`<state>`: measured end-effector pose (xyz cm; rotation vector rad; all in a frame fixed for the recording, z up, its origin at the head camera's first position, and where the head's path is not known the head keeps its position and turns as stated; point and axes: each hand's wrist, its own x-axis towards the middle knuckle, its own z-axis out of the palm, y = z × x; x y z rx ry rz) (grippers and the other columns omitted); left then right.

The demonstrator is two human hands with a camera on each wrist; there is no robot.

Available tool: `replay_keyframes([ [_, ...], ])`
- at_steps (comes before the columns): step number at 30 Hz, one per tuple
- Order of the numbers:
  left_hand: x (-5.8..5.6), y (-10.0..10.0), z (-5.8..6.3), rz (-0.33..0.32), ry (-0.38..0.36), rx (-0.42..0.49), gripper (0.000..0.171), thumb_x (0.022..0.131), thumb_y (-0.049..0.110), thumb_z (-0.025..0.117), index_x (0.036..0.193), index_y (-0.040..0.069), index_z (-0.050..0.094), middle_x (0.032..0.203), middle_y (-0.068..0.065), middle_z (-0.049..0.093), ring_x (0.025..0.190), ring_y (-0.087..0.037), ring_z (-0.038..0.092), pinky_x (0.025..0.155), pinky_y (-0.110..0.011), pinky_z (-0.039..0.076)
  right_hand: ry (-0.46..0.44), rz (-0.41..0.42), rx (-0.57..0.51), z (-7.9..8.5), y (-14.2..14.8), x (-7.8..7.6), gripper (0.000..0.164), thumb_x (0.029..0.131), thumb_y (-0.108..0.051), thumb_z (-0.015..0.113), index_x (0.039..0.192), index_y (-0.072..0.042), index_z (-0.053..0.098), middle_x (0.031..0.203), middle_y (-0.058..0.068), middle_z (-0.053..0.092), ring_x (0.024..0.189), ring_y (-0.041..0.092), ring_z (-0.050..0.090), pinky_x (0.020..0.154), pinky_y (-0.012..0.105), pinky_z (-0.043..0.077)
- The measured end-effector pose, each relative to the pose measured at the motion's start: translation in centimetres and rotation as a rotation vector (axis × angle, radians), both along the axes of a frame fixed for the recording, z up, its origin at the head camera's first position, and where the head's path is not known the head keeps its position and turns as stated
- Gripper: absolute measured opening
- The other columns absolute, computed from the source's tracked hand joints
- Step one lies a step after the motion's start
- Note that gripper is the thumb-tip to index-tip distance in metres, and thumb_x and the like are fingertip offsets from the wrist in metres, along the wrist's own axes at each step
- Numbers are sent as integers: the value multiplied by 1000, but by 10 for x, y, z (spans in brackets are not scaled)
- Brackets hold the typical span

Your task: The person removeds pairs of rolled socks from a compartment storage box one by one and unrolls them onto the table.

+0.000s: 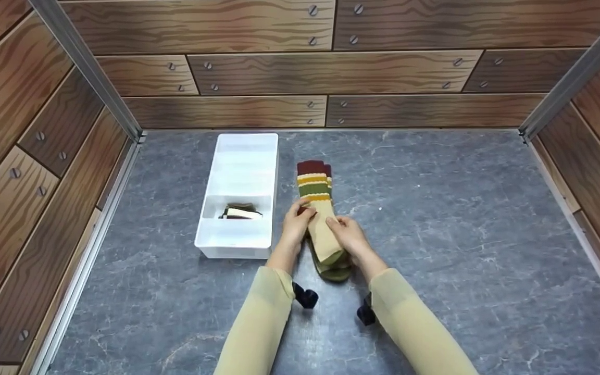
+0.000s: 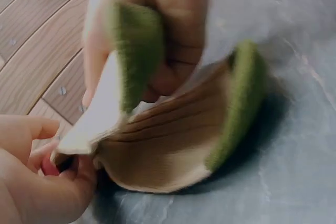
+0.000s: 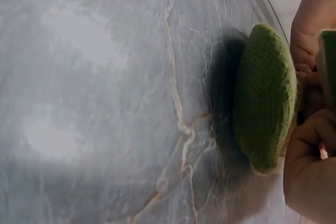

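Observation:
A pair of long socks [image 1: 326, 234] lies just right of the box, one layered on the other, with maroon cuffs, mustard and green stripes, beige middles and green toes toward the person. My left hand [image 1: 295, 225] pinches the left edge of the upper sock, below the stripes. Opposite it, my right hand [image 1: 351, 234] grips the right edge nearer the toes. In the left wrist view the upper sock's green toe [image 2: 139, 51] is raised from the lower sock's beige fabric [image 2: 163, 161]. The right wrist view shows a green toe [image 3: 265, 100] beside both hands.
A white divided box [image 1: 235, 252] stands to the left of the socks. One compartment holds a folded dark and cream fabric item [image 1: 241, 212]. Wood-patterned walls [image 1: 289, 73] enclose the grey marbled surface [image 1: 461, 234] at the back and sides.

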<state>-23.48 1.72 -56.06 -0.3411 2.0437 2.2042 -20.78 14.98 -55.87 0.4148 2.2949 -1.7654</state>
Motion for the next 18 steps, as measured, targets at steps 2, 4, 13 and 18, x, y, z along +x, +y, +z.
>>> replay_keyframes([
  [2, -3, -1, -1, -17, -21, 93, 39, 90, 3, 57, 129, -3, 54, 113, -14, 57, 85, -16, 56, 72, -24, 49, -7, -9, -10, 0, 0, -1, 36, 97, -30, 56, 113, 2, 62, 94, 9, 63, 76, 15, 56, 69, 27, 46],
  [4, -4, -2, -1, -24, -55, 145, 41, 89, -1, 56, 130, -3, 54, 112, -14, 56, 75, -12, 54, 61, -20, 46, -18, -14, -36, 2, 0, -3, 37, 96, -30, 56, 114, 2, 61, 97, 9, 62, 80, 16, 56, 73, 27, 46],
  [13, -3, -3, -1, -75, -120, 107, 47, 86, -7, 59, 132, 1, 53, 100, -10, 57, 54, -7, 46, 42, -18, 38, -35, 8, -57, 9, -3, -21, 44, 98, -31, 55, 124, 5, 58, 116, 18, 60, 96, 21, 57, 85, 31, 46],
  [18, -2, -2, -1, -83, -110, 93, 51, 87, -8, 59, 136, 2, 49, 102, -12, 56, 58, -9, 49, 44, -19, 42, 11, -38, -45, 6, -9, -24, 38, 96, -23, 57, 124, 3, 60, 106, 15, 64, 77, 15, 61, 67, 25, 50],
])
